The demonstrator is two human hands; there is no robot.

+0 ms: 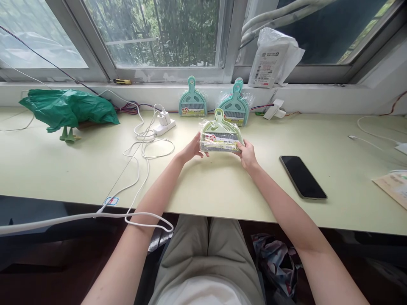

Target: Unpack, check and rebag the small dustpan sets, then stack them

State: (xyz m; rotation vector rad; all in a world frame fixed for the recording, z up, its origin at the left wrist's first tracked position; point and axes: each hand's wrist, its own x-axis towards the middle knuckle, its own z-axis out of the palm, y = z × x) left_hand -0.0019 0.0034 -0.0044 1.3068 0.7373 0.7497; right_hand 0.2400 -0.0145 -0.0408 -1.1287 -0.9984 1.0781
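Observation:
A light green dustpan and brush set, wrapped in clear plastic with a printed label, is held upright above the table between my two hands. My left hand supports its left edge, the fingers partly behind and under it. At the lower right corner my right hand grips it, thumb on the front. Behind stand a single turquoise dustpan and brush set and a stack of turquoise dustpan and brush sets, leaning against the wall under the window.
A black phone lies right of my right hand. White cables run from a power strip past my left forearm. Green plastic bag sits far left. On the sill are a wrapped white package and a yellow cutter.

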